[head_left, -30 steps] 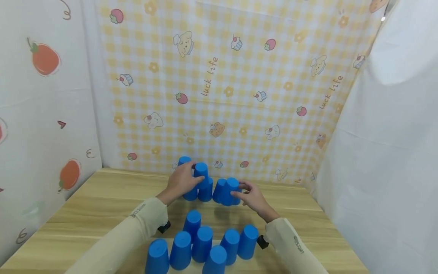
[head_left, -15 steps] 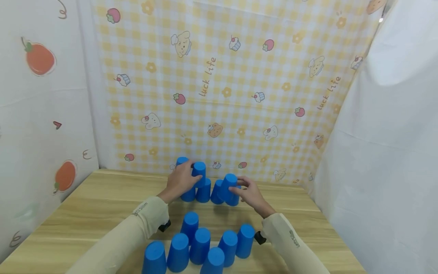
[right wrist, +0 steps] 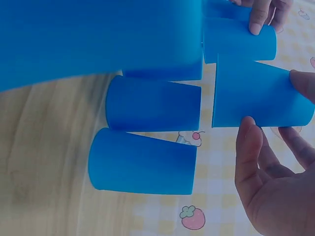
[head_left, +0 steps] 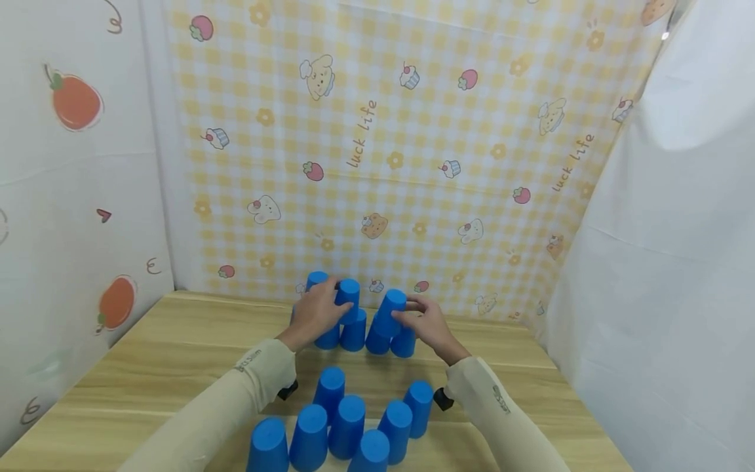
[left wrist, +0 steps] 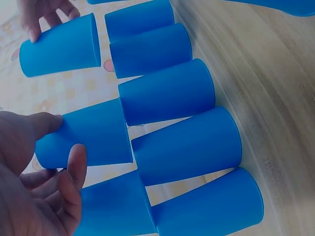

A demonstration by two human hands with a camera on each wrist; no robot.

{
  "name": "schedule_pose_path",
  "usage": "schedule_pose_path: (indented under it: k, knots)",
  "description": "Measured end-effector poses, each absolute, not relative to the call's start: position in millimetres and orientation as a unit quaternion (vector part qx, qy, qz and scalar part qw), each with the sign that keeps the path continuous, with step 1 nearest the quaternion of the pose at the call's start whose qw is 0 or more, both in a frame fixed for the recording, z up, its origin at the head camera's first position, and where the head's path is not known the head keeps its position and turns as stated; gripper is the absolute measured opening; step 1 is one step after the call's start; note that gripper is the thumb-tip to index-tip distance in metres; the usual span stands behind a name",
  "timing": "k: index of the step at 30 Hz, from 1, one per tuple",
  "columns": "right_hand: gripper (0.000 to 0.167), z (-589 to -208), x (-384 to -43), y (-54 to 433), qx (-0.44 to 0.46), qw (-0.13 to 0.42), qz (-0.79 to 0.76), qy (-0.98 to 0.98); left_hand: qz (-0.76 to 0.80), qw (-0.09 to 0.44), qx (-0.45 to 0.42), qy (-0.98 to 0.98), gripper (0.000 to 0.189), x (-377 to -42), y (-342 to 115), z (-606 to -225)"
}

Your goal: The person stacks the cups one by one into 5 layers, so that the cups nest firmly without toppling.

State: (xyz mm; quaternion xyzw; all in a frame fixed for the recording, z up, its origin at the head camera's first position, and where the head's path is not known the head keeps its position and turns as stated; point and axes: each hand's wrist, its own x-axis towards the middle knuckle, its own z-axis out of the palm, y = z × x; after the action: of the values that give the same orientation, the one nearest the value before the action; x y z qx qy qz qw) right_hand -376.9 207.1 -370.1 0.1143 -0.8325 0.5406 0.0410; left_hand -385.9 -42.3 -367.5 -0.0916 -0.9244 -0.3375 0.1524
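On the pale wood-grain table (head_left: 177, 354), the left hand (head_left: 315, 309) grips an upturned, tapered blue plastic cup (head_left: 348, 295) on the far cup row (head_left: 352, 335), the right hand (head_left: 429, 322) pinches a similar blue cup (head_left: 389, 309) just above that row's right end, and this stacking step seems to need careful lowering.

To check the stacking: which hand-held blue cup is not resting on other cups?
The cup in the right hand has a visible gap below it; the cup at the left hand rests on the bottom row.
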Motion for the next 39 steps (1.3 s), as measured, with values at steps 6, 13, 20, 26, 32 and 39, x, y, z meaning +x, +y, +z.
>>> schedule_pose_path:
  k: [6, 13, 20, 26, 32, 39]
  knots:
    - [0.051, -367.5, -385.8, 199.9, 0.108, 0.050, 0.529, -0.840, -0.334, 0.150, -0.088, -0.926, 0.063, -386.8, -40.7, -366.1]
    - [0.048, -364.9, -394.1, 193.8, 0.095, 0.049, 0.523, -0.846, -0.318, 0.165, -0.093, -0.929, 0.063, -387.0, -35.1, -366.6]
    - [0.050, -370.5, -403.6, 192.2, 0.089, 0.044, 0.522, -0.847, -0.282, 0.186, -0.103, -0.936, 0.056, -386.9, -33.9, -368.5]
    - [0.049, -372.5, -407.5, 190.5, 0.081, 0.044, 0.512, -0.854, -0.263, 0.205, -0.112, -0.936, 0.052, -386.8, -33.4, -369.8]
    - [0.048, -377.1, -409.8, 192.5, 0.086, 0.044, 0.511, -0.854, -0.245, 0.215, -0.123, -0.938, 0.050, -386.2, -31.5, -370.4]
    - [0.041, -376.3, -412.1, 191.0, 0.104, 0.051, 0.501, -0.858, -0.239, 0.217, -0.121, -0.939, 0.052, -388.4, -31.4, -369.1]
